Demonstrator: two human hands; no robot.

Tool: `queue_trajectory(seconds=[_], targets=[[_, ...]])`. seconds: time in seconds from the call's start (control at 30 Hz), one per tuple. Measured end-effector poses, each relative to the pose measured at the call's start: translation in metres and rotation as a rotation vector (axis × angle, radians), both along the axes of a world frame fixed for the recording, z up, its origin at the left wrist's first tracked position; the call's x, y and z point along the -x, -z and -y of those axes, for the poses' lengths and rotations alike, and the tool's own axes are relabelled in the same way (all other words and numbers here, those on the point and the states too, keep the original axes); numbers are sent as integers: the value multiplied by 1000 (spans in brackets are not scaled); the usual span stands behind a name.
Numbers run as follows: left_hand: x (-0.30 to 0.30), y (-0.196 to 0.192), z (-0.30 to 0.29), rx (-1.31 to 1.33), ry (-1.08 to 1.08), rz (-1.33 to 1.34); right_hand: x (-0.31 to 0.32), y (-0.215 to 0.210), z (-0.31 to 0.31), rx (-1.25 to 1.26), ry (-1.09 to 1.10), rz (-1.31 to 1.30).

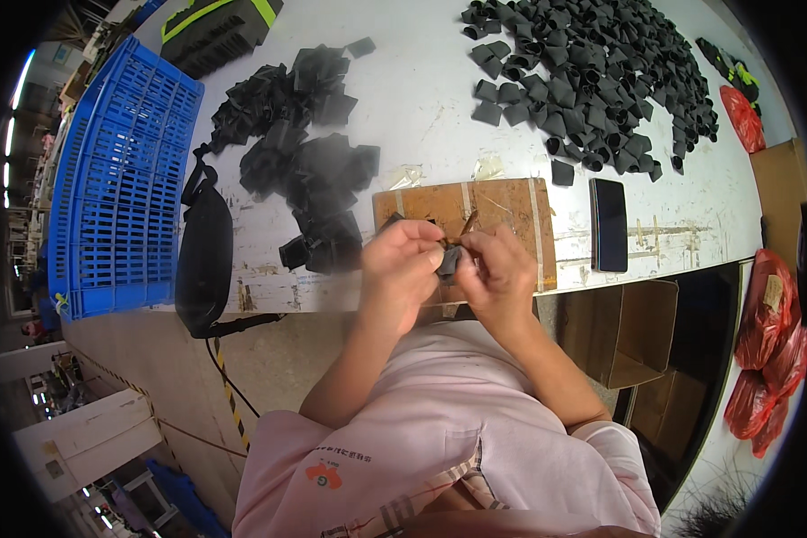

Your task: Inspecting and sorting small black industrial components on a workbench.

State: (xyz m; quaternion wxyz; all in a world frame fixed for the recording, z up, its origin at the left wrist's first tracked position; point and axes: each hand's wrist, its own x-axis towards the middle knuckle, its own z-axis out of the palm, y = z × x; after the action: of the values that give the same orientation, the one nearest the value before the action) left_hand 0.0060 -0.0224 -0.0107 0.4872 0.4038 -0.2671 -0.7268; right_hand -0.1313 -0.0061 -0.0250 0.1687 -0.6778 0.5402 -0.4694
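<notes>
Small black rubbery piece (449,262) pinched between fingertips of left hand (398,262) and right hand (498,272) — above brown cardboard sheet (511,215).

Bare tabletop (439,99) between black piles (314,161) (592,72), phone (609,224) right, blue crate (121,179) left

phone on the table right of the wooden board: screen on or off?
Off, as far as the view shows. The phone lies flat on the white table, its face uniformly dark, no lit area.

A small dark-grey piece (448,262), probably foam, sits pinched between both hands over the wooden board.
</notes>
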Motion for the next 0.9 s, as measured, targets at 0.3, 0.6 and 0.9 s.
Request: queue_trajectory(seconds=[0.3, 0.6, 0.9], targets=[[17, 0, -17, 580, -163, 747, 14, -11, -6, -981, -471, 1795], [2, -21, 14, -52, 77, -578, 22, -58, 20, -673, -433, 924], [3, 5, 16, -137, 189, -650, 27, -18, 31, -721, -461, 889]])
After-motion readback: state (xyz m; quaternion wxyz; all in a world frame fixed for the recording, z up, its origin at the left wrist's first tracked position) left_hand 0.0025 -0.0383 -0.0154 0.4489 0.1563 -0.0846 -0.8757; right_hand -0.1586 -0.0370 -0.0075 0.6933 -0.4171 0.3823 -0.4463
